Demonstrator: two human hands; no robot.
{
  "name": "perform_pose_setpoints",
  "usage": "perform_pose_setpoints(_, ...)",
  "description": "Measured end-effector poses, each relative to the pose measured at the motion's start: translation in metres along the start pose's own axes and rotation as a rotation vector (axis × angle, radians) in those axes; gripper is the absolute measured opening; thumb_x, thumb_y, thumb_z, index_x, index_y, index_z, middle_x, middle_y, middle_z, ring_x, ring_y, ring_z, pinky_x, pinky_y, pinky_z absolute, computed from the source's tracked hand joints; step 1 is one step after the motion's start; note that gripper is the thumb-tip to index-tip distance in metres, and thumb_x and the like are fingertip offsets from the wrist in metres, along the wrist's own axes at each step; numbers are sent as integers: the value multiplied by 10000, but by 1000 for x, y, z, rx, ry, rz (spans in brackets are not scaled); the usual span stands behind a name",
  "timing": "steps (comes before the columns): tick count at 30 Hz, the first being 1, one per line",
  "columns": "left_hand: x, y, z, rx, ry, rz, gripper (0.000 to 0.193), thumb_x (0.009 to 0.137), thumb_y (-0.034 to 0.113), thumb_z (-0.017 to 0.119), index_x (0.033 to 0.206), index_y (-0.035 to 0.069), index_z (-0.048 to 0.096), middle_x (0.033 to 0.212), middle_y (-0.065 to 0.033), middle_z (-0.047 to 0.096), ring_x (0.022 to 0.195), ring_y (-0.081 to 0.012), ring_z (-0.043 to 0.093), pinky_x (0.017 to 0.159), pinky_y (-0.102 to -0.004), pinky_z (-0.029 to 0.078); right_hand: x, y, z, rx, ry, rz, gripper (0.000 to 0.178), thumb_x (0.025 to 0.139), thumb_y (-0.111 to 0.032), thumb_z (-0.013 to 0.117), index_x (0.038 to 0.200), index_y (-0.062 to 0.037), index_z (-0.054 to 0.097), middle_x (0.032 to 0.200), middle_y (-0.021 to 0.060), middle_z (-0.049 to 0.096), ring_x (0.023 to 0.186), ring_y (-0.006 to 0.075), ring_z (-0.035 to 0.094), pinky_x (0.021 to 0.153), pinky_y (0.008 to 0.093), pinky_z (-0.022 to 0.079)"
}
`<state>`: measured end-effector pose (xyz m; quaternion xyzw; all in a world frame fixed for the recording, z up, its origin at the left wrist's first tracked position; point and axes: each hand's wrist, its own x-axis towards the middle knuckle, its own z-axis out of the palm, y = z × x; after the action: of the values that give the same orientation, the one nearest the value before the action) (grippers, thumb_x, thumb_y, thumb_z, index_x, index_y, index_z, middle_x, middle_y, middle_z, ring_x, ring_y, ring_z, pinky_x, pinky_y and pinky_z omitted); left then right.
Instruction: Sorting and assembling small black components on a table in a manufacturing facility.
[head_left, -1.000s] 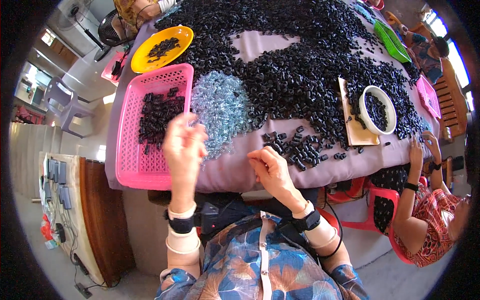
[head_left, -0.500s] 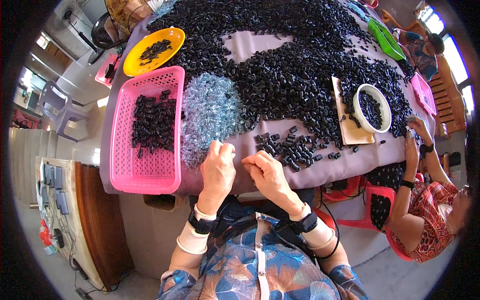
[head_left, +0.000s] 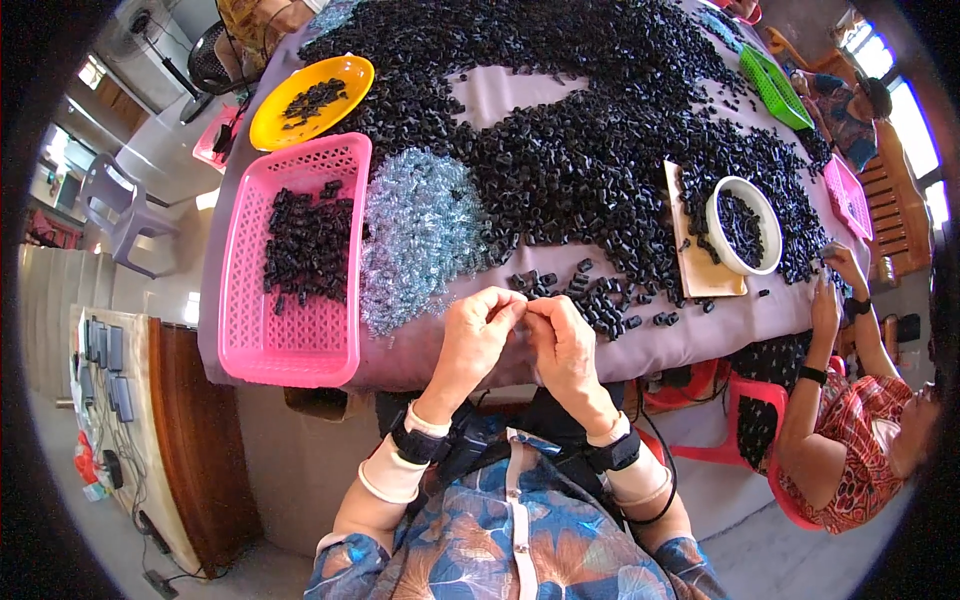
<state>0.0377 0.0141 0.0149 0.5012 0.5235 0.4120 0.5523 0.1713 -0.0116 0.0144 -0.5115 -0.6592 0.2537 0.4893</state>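
Close in front of me, over the table's near edge, my left hand and my right hand meet at the fingertips. Both are closed in a pinch; whatever is between the fingers is too small to make out. Just left of them lies a heap of small clear, bluish pieces. Beyond and to the right of my right hand is a loose group of short black tubular pieces. A pink perforated basket at the left holds more black pieces.
A large spread of black pieces covers much of the cloth-covered table. A yellow plate, a white bowl, a wooden board and a green basket stand on it. At right, another person's hands work at the edge.
My left hand has moved right, away from the clear heap, and its fingertips now meet those of my right hand. My right hand has shifted slightly right.
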Motion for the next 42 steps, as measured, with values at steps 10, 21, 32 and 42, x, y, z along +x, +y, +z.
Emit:
perform_pose_setpoints(10,27,-4,8,785,78,375,148,829,91,602,969,98,648,852,-103,556,777,-292,605,683,-382,494,1,3,-13,58,-11,191,123,850,27,564,968,-8,568,800,127,561,678,239,564,617,308,461)
perform_pose_setpoints(21,23,-6,-1,776,-18,444,160,806,15,584,954,75,572,952,-110,523,810,-339,598,671,-405,501,1,3,-9,32,-14,142,122,826,23,603,940,-9,578,791,126,567,686,264,569,622,313,458)
perform_pose_setpoints(32,12,-7,-9,323,-69,300,283,775,-73,629,1037,35,619,886,-42,531,773,-129,558,676,-253,464,2,4,-5,165,5,298,105,861,6,578,965,-12,582,775,99,579,617,182,553,580,277,456)
perform_pose_setpoints(42,5,-8,-8,54,-97,82,168,832,-23,632,984,38,669,836,20,600,659,-38,547,579,-182,453,9,2,-5,-37,-16,33,100,834,5,581,933,-7,589,792,140,568,676,295,574,594,342,464)
